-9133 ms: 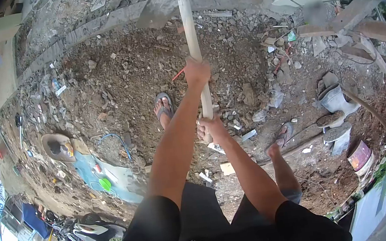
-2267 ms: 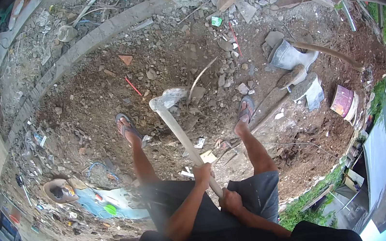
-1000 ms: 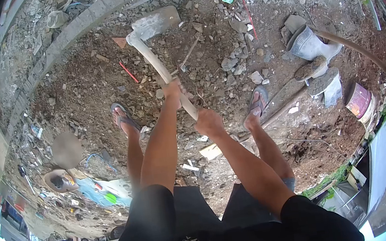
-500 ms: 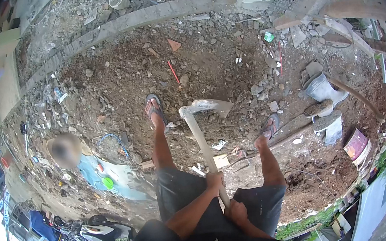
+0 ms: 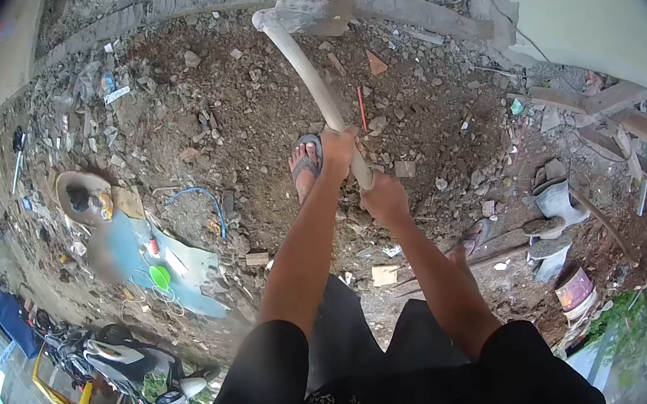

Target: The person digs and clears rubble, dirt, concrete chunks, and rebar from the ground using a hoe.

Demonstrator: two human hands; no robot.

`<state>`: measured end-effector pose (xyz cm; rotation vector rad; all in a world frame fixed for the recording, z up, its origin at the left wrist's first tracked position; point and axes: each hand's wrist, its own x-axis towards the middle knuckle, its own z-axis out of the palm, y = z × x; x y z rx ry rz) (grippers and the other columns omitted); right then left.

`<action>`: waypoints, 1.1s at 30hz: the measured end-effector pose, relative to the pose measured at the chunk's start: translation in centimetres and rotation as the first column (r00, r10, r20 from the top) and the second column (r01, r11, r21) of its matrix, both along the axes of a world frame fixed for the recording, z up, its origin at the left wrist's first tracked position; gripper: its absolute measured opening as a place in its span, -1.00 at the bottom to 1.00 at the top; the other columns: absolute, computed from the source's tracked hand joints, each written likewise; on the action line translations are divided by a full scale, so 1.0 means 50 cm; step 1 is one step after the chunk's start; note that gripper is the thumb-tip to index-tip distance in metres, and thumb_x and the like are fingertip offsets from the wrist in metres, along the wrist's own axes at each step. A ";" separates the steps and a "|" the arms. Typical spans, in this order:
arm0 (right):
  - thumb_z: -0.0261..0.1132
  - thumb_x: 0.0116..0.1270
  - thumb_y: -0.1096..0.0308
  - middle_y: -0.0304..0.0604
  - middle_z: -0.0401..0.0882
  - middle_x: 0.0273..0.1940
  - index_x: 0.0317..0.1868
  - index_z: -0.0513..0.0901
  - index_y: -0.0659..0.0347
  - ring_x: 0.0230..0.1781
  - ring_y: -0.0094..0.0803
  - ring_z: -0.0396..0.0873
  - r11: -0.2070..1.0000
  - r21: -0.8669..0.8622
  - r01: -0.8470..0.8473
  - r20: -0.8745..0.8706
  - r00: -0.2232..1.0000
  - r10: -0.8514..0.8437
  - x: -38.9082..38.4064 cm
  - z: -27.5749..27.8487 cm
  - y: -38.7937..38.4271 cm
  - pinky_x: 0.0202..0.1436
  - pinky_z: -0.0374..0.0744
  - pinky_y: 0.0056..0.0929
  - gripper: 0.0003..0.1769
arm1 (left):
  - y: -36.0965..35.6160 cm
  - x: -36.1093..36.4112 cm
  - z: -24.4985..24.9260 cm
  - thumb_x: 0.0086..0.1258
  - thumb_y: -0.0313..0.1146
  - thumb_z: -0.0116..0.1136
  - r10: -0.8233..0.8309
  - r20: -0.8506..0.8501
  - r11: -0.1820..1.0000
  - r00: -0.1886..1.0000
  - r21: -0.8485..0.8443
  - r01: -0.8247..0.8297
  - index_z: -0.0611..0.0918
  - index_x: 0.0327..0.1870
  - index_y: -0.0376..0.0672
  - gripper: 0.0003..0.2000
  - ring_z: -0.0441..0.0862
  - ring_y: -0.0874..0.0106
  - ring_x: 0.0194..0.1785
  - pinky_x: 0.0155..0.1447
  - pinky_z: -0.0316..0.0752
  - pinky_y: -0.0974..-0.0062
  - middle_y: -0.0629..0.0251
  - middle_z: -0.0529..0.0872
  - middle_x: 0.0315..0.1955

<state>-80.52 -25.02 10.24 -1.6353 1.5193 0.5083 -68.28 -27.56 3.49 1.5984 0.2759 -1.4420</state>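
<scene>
Both my arms are stretched forward, holding a hoe raised above the dug-up earth. My left hand (image 5: 337,147) grips the pale wooden handle (image 5: 307,73) higher up. Just below it, my right hand (image 5: 385,198) is closed around the handle's lower end. The grey metal blade (image 5: 312,11) is lifted to the top of the view, over a concrete curb (image 5: 175,7). My left foot in a sandal (image 5: 305,165) stands on the soil beside my left hand; my right foot (image 5: 475,235) is partly hidden by my right arm.
Loose brown soil with stones and rubble (image 5: 246,114) fills the middle. A grey rubber boot (image 5: 553,196) and a paint bucket (image 5: 574,289) lie at right. A blue sheet (image 5: 145,270) with small items lies left. A motorbike (image 5: 116,364) is parked at the lower left.
Half a second ago the hoe blade rested in the soil between my feet with my hands near my waist. Both arms have since swung it up and forward.
</scene>
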 end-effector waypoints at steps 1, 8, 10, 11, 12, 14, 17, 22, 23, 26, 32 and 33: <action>0.34 0.05 0.30 0.22 0.67 -0.22 -0.13 0.60 0.25 -0.14 0.09 0.66 1.000 0.013 -0.002 -0.034 0.999 0.003 0.039 -0.022 -0.025 -0.06 0.64 -0.04 -0.65 | -0.017 0.031 -0.032 0.28 -0.45 0.13 -0.048 0.018 0.998 0.999 0.040 0.047 0.47 -0.36 -0.24 -0.90 0.45 0.44 -0.67 -0.60 0.44 0.40 0.32 0.46 -0.64; 0.27 0.10 0.31 0.14 0.67 -0.13 -0.06 0.64 0.28 -0.02 0.02 0.64 0.963 0.262 0.055 -0.155 0.988 -0.014 0.144 -0.069 0.029 0.08 0.59 -0.11 -0.62 | 0.116 0.129 -0.305 0.30 -0.42 0.09 -0.276 0.004 0.923 0.961 0.281 0.264 0.45 -0.45 -0.20 -0.86 0.39 0.44 -0.70 -0.62 0.37 0.37 0.34 0.42 -0.69; 0.31 0.13 0.26 0.11 0.66 -0.03 -0.06 0.66 0.27 0.05 -0.02 0.63 0.926 0.361 0.115 -0.168 0.984 -0.057 0.142 -0.064 0.044 0.12 0.60 -0.16 -0.62 | 0.144 0.097 -0.318 0.32 -0.40 0.08 -0.360 -0.003 0.880 0.933 0.331 0.341 0.44 -0.49 -0.17 -0.84 0.36 0.44 -0.71 -0.63 0.34 0.38 0.35 0.39 -0.71; 0.31 0.13 0.25 0.10 0.66 -0.03 -0.04 0.65 0.28 0.04 -0.02 0.63 0.908 0.408 0.099 -0.164 0.986 -0.034 0.147 -0.058 0.027 0.12 0.60 -0.17 -0.60 | 0.126 0.079 -0.280 0.32 -0.39 0.07 -0.364 -0.030 0.868 0.931 0.352 0.350 0.44 -0.51 -0.15 -0.82 0.35 0.44 -0.71 -0.63 0.33 0.38 0.35 0.38 -0.72; 0.32 0.13 0.25 0.09 0.66 -0.03 -0.04 0.65 0.29 0.03 -0.03 0.64 0.916 0.387 0.103 -0.151 0.987 -0.048 0.150 -0.067 0.027 0.11 0.61 -0.17 -0.60 | 0.067 0.099 -0.171 0.33 -0.37 0.07 -0.281 -0.094 0.869 0.955 0.397 0.295 0.43 -0.52 -0.14 -0.81 0.35 0.44 -0.71 -0.63 0.32 0.38 0.35 0.37 -0.73; 0.32 0.12 0.25 0.08 0.67 -0.03 -0.05 0.65 0.29 0.01 -0.06 0.66 0.936 0.341 0.087 -0.111 0.993 -0.052 0.158 -0.077 0.018 0.08 0.63 -0.19 -0.60 | 0.053 0.117 -0.186 0.33 -0.36 0.07 -0.285 -0.163 0.867 0.945 0.376 0.326 0.40 -0.57 -0.11 -0.77 0.36 0.43 -0.70 -0.61 0.33 0.39 0.35 0.36 -0.74; 0.33 0.12 0.26 0.05 0.67 -0.03 -0.05 0.66 0.26 -0.01 -0.11 0.67 0.952 0.287 0.106 -0.109 0.991 -0.077 0.148 -0.065 0.034 0.05 0.64 -0.22 -0.61 | 0.057 0.109 -0.160 0.31 -0.39 0.07 -0.299 -0.155 0.855 0.942 0.395 0.337 0.43 -0.42 -0.21 -0.87 0.40 0.44 -0.69 -0.60 0.38 0.38 0.32 0.41 -0.66; 0.33 0.13 0.27 -0.01 0.69 -0.04 -0.04 0.66 0.22 -0.02 -0.20 0.69 0.962 0.247 0.113 -0.060 0.993 -0.101 0.026 -0.028 0.095 0.04 0.65 -0.28 -0.62 | 0.121 0.027 -0.164 0.31 -0.40 0.04 -0.232 -0.178 0.913 0.956 0.298 0.277 0.37 -0.49 -0.09 -0.83 0.28 0.49 -0.65 -0.52 0.35 0.40 0.40 0.32 -0.68; 0.33 0.13 0.27 -0.02 0.70 -0.06 -0.05 0.66 0.23 -0.02 -0.20 0.69 0.966 0.230 0.121 -0.059 0.992 -0.110 -0.004 -0.026 0.119 0.04 0.65 -0.29 -0.63 | 0.135 -0.006 -0.149 0.31 -0.40 0.04 -0.266 -0.180 0.901 0.947 0.302 0.311 0.37 -0.49 -0.09 -0.83 0.28 0.49 -0.65 -0.52 0.35 0.40 0.40 0.32 -0.68; 0.34 0.11 0.28 0.02 0.70 -0.10 -0.05 0.66 0.26 -0.04 -0.17 0.69 0.926 0.302 0.226 -0.043 0.974 -0.223 -0.097 -0.005 0.226 0.01 0.66 -0.26 -0.61 | 0.211 -0.105 -0.102 0.26 -0.40 0.04 -0.396 -0.138 0.820 0.908 0.391 0.417 0.33 -0.52 -0.08 -0.82 0.27 0.48 -0.63 -0.49 0.37 0.44 0.39 0.31 -0.66; 0.33 0.11 0.31 -0.01 0.69 -0.06 -0.06 0.67 0.23 0.00 -0.19 0.67 0.864 0.359 0.354 -0.039 0.930 -0.365 -0.357 0.004 0.420 0.02 0.65 -0.29 -0.64 | 0.372 -0.375 -0.057 0.26 -0.42 0.00 -0.494 -0.204 0.731 0.846 0.429 0.530 0.31 -0.51 -0.09 -0.83 0.25 0.47 -0.65 -0.49 0.37 0.41 0.37 0.30 -0.66; 0.32 0.12 0.31 -0.02 0.69 -0.05 -0.05 0.67 0.22 0.00 -0.19 0.67 0.866 0.367 0.341 -0.027 0.934 -0.356 -0.399 0.014 0.450 0.02 0.65 -0.29 -0.65 | 0.406 -0.414 -0.048 0.26 -0.42 0.00 -0.512 -0.197 0.719 0.836 0.434 0.542 0.31 -0.51 -0.09 -0.83 0.25 0.47 -0.65 -0.49 0.37 0.41 0.37 0.30 -0.66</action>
